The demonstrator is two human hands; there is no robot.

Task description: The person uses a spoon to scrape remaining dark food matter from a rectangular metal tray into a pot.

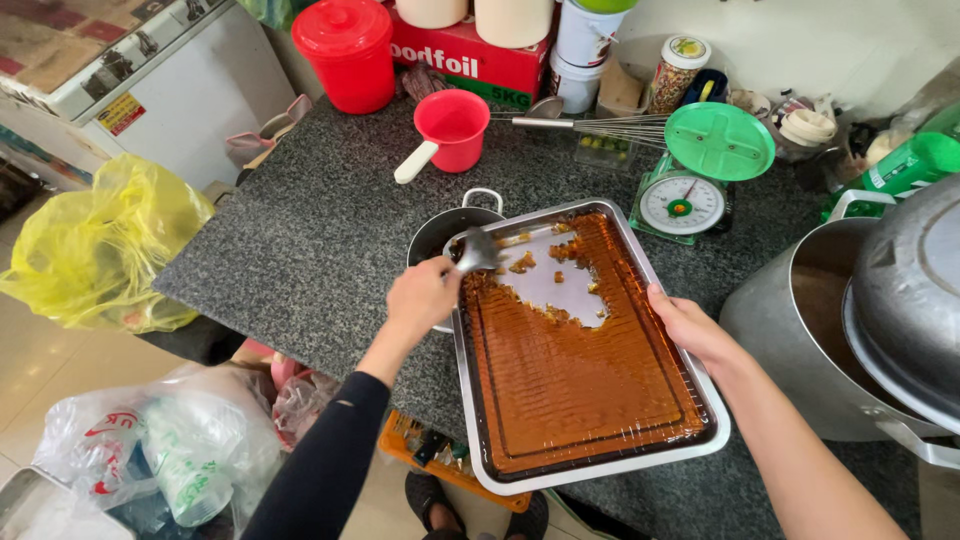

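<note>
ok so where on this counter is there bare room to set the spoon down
Bare granite counter lies left of the tray, between the small pot and the red scoop. The back wall, around the green scale, and the right side by the big pot are crowded.

There is one view only, from a camera worn on the person's head. It looks steeply down and slightly forward over the dark speckled counter, close enough that both forearms enter from the bottom edge. The wall lies along the top, the tiled floor at lower left.
</note>
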